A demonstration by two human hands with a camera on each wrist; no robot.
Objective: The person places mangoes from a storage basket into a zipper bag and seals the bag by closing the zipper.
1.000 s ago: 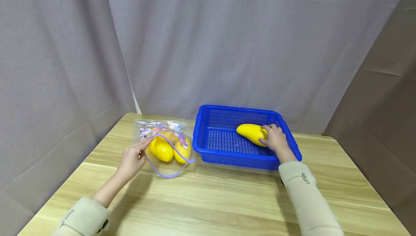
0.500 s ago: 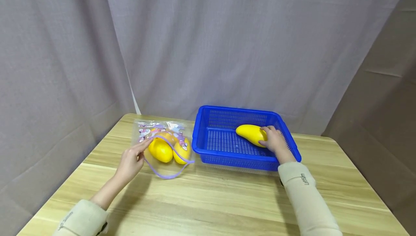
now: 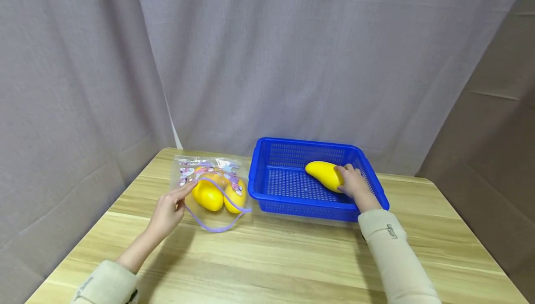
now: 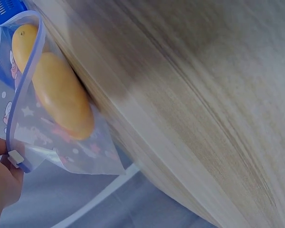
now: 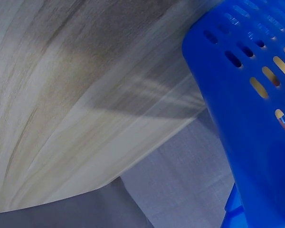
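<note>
My left hand point(image 3: 168, 208) pinches the purple-edged mouth of a clear printed zip bag point(image 3: 217, 221) at its left side. A white slider point(image 4: 15, 157) shows by the fingers in the left wrist view. The bag lies with its mouth gaping, and several yellow mangoes point(image 3: 208, 196) are in it. Inside the blue basket point(image 3: 292, 196), my right hand point(image 3: 355, 184) grips the right end of a single yellow mango point(image 3: 322, 173). That mango lies slanted low in the basket. The basket wall hides the right hand in the right wrist view.
Bag and basket sit side by side at the back of a wooden table point(image 3: 267, 257). Grey curtain point(image 3: 292, 53) hangs close behind the table's rear edge, and more cloth hangs at both sides.
The mango in the basket has turned slightly, its right end coming a little nearer to me under my right hand. My left hand stays at the bag's mouth.
</note>
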